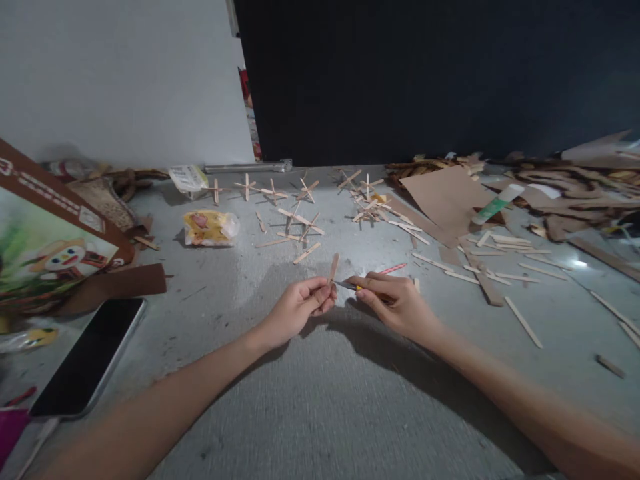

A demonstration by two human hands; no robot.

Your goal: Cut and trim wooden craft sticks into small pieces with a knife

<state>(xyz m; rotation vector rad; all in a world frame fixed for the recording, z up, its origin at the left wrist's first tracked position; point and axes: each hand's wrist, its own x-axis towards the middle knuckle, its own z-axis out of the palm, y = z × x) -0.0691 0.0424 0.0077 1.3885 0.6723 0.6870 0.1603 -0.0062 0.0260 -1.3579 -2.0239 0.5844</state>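
Note:
My left hand [304, 301] is closed on a short wooden craft stick [334, 265], pinched between thumb and fingers so its upper end points up. In my right hand [387, 298] is a craft knife [345, 285] with a bit of yellow handle showing; its thin grey blade reaches to the stick near my left fingertips. Whether the blade is cutting in, I cannot tell. Just beyond my right hand lies a red-and-white striped stick [393, 269], partly hidden. Crossed craft-stick pieces [306, 222] stand or lie in a group farther back.
Loose craft sticks [505, 243], a glue stick [499, 204] and brown cardboard [447, 205] lie to the right. On the left are a phone [90, 360], a printed bag [65, 247] and a yellow packet [210, 229]. A dark panel [440, 80] borders the back.

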